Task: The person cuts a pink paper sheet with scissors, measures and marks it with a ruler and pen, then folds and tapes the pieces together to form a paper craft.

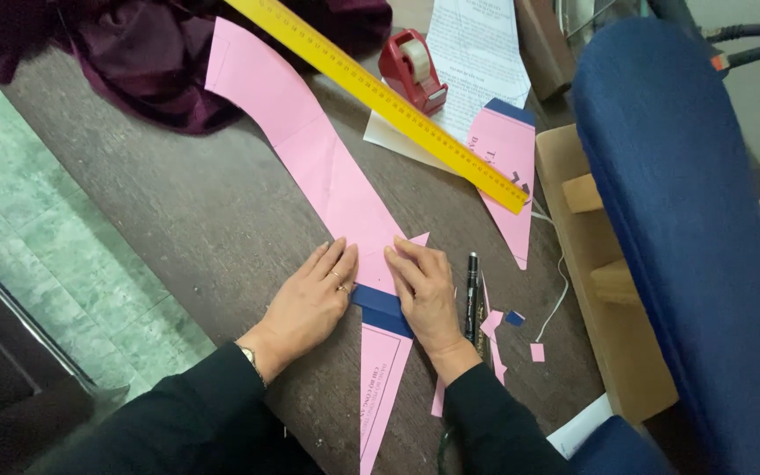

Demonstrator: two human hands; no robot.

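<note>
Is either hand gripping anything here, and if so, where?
Nothing is gripped. Both the left hand and right hand press flat on the pink paper strip, beside its blue band.

Both arms come in from the bottom edge in black sleeves, forearms angled toward each other. Left grip (310, 295) lies palm down, fingers straight and close together, pointing up and right, ring on one finger, watch at the wrist. Right grip (426, 288) also palm down and flat, fingers together pointing up and left, fingertips of the two hands nearly meeting
</note>
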